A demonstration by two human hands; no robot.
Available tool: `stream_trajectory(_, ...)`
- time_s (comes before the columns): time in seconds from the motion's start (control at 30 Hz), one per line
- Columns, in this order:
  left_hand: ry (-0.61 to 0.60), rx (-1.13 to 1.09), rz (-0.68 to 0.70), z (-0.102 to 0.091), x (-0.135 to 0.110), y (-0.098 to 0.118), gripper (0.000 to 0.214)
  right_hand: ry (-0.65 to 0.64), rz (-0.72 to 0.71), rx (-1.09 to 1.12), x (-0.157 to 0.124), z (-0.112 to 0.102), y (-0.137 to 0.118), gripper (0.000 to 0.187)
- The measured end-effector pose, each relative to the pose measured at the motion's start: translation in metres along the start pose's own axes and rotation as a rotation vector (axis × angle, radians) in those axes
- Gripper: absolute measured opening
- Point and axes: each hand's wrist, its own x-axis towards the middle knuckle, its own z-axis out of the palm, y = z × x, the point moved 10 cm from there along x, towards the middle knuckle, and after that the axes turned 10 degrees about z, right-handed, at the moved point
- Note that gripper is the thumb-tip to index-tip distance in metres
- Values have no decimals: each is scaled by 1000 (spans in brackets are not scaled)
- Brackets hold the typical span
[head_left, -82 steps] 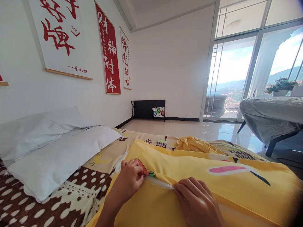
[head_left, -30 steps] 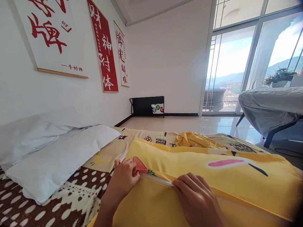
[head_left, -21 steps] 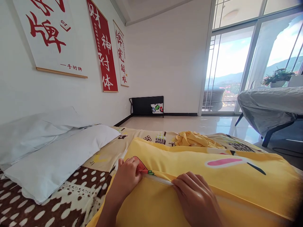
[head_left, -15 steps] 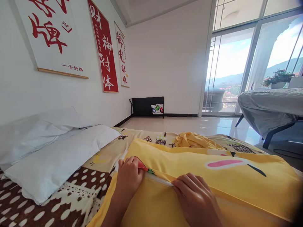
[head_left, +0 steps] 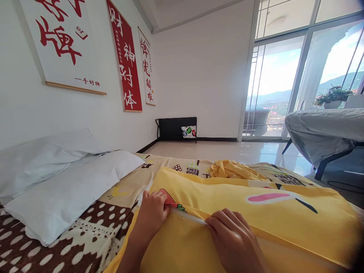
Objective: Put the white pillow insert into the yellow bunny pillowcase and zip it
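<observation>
A yellow cover printed with a carrot and a pink-and-white shape lies across the bed in front of me. Along its opening runs a narrow white strip, perhaps a zipper. My left hand is closed on the cover's edge beside the carrot print, at the strip's left end. At the right end, my right hand pinches the edge between thumb and fingers. The fingertips of both hands are partly hidden by fabric. A bit of white shows at the cover's left side.
Two white pillows lie on the left of the patterned blanket. Beyond the cover sits a crumpled yellow cloth. A covered table stands at the right, and a black folded frame leans against the far wall.
My left hand has shifted slightly left with the cover's edge. The right hand keeps nearly the same place, and the white strip looks slightly straighter between them.
</observation>
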Motion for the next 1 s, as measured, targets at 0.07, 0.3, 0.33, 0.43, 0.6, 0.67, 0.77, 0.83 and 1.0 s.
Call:
stream_trajectory(0.07, 11, -21, 3, 0, 0, 0, 21, 2, 13, 1, -1, 1, 2, 31)
stream_trajectory(0.3, 17, -28, -24, 0, -1, -4, 18, 0, 20, 3, -4, 6, 5, 32)
stream_trajectory(0.33, 20, -24, -29, -1, -1, -5, 17, -2, 26, 3, -4, 7, 7, 32)
stream_trajectory(0.43, 39, 0, -32, -7, -2, -7, 15, 3, 42, 9, -6, 12, 12, 32)
stream_trajectory(0.6, 73, 38, 7, -14, -4, -7, 16, -34, 69, -6, -6, 18, 20, 28)
stream_trajectory(0.67, 69, 48, 22, -13, -4, -8, 16, -44, 83, -82, -6, 19, 26, 22)
stream_trajectory(0.77, 53, 34, 72, -9, -2, -8, 17, -37, 105, -231, -9, 20, 38, 27)
stream_trajectory(0.83, 41, 16, 115, -6, -1, -6, 19, -82, 100, -261, -12, 27, 44, 24)
stream_trajectory(1.0, -24, -26, 148, 3, 2, -9, 18, -100, 84, -234, -13, 33, 42, 37)
